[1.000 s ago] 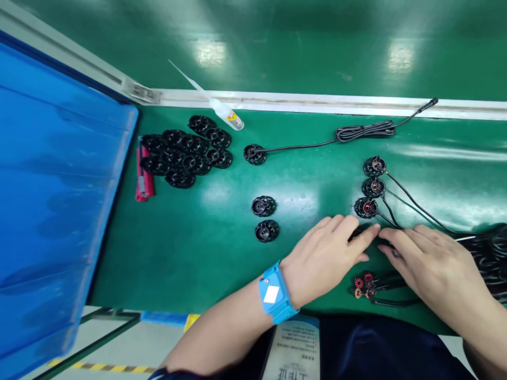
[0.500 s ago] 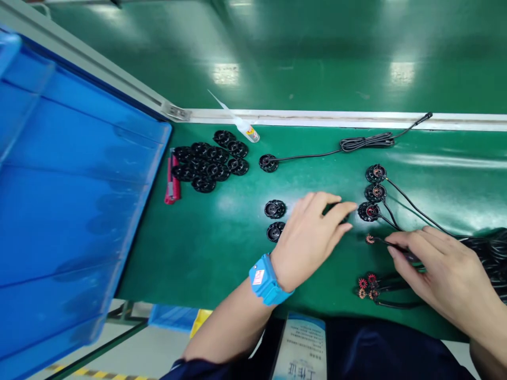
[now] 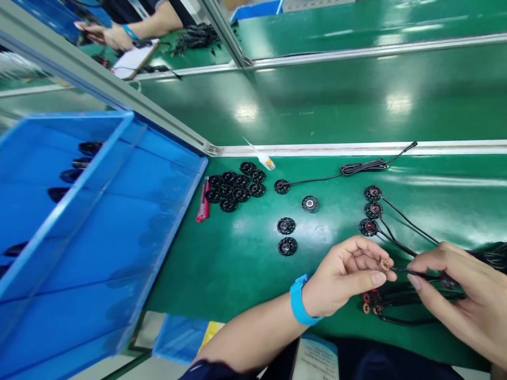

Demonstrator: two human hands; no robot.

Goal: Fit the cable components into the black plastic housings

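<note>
My left hand (image 3: 356,269) is closed at the fingertips around a small copper-wound stator (image 3: 384,264) on the end of a black cable. My right hand (image 3: 459,290) grips that cable (image 3: 406,271) just to the right, between thumb and fingers. Below my left fingers lie several loose stators (image 3: 371,302), red and copper, with their cables. Beyond the hands, a column of black round housings (image 3: 368,227) has wound stators seated inside and cables attached. Left of them sit two black housings (image 3: 285,226) and a housing with a silver ring (image 3: 310,203).
A black housing cluster (image 3: 228,191) lies beside a red utility knife (image 3: 203,203) and a small dropper bottle (image 3: 265,161). One housing (image 3: 281,186) has a bundled cable (image 3: 363,167). A blue bin (image 3: 158,211) borders the left. Another person's hands (image 3: 114,38) show beyond the frame.
My left hand has moved right and nearer, from over a dark part to the stator. The silver-ringed housing now lies in sight on the table. The view has tilted up.
</note>
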